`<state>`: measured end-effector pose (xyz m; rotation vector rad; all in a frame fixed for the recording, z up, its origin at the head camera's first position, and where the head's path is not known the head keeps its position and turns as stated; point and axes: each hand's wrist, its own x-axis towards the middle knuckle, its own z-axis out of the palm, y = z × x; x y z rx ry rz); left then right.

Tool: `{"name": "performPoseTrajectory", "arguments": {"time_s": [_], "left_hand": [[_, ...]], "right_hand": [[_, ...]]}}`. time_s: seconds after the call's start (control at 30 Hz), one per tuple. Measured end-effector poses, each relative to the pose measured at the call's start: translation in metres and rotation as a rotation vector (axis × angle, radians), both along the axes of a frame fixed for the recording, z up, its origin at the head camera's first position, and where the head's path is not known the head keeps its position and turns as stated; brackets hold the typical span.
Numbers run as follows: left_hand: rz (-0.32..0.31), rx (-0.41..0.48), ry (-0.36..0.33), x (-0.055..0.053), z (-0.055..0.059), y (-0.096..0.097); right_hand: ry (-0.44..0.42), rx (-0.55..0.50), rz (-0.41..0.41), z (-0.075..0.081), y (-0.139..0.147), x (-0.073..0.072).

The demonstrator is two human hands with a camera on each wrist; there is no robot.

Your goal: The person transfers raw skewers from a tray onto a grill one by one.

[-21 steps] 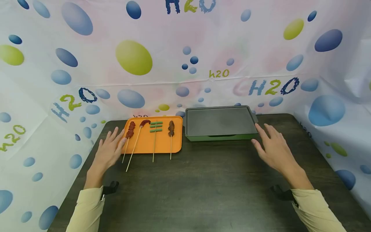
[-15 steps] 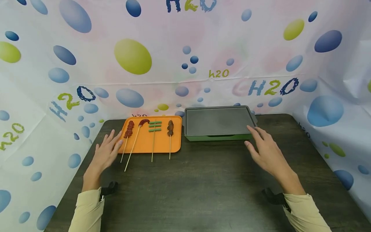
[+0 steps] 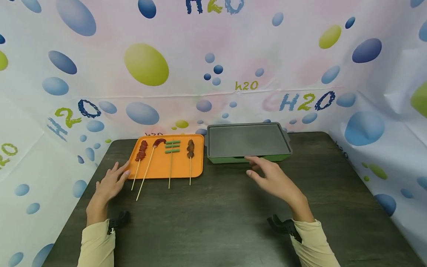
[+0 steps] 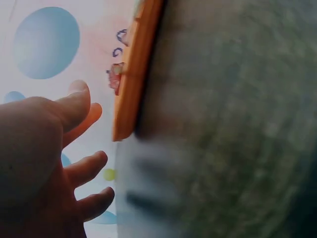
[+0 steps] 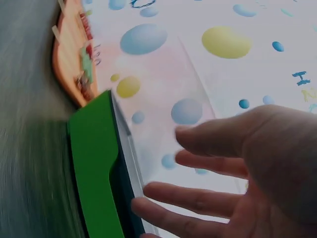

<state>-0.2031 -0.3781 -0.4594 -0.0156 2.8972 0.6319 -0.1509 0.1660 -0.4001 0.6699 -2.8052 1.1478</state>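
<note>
My left hand (image 3: 108, 185), fingers spread, is at the near left corner of an orange tray (image 3: 181, 168), holding nothing. On the tray lie skewers: one of red chunks (image 3: 141, 150), one with a curved dark red piece (image 3: 159, 142), one of green sticks (image 3: 172, 146) and one of brown pieces (image 3: 190, 148). My right hand (image 3: 275, 178) has its fingers loosely extended, fingertips right at the front edge of a green box with a flat dark grey top (image 3: 247, 141). In the right wrist view nothing is between its fingers, beside the green side wall (image 5: 96, 168).
Tray and box stand side by side along the back of a dark wooden table (image 3: 207, 222). Several skewer sticks overhang the tray's front edge. A white sheet with blue and green spots (image 3: 186, 66) hangs close behind and at both sides.
My right hand has moved left from the box's right end to the middle of its front. My left hand stays by the tray's left corner. The head view has shifted slightly.
</note>
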Motion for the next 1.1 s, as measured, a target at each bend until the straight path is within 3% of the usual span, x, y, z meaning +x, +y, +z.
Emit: {"name": "performPoseTrajectory", "arguments": {"time_s": [0.27,0.53,0.77,0.93,1.1], "left_hand": [[-0.021,0.004,-0.041,-0.009,-0.01,0.009],[-0.054,-0.001,-0.043,0.0,-0.011,-0.005],[-0.019,-0.006,-0.075,0.008,-0.012,-0.018],[-0.026,-0.007,-0.049,0.008,-0.013,-0.018],[-0.026,0.015,-0.031,0.003,-0.013,-0.008]], "right_hand": [[-0.191,-0.071,0.148,-0.002,-0.028,-0.01],[-0.31,-0.137,0.204,-0.019,-0.082,-0.026],[-0.416,-0.305,0.09,-0.053,-0.128,-0.033],[-0.552,-0.574,-0.012,-0.073,-0.142,-0.031],[-0.657,-0.797,-0.055,-0.082,-0.146,-0.031]]}}
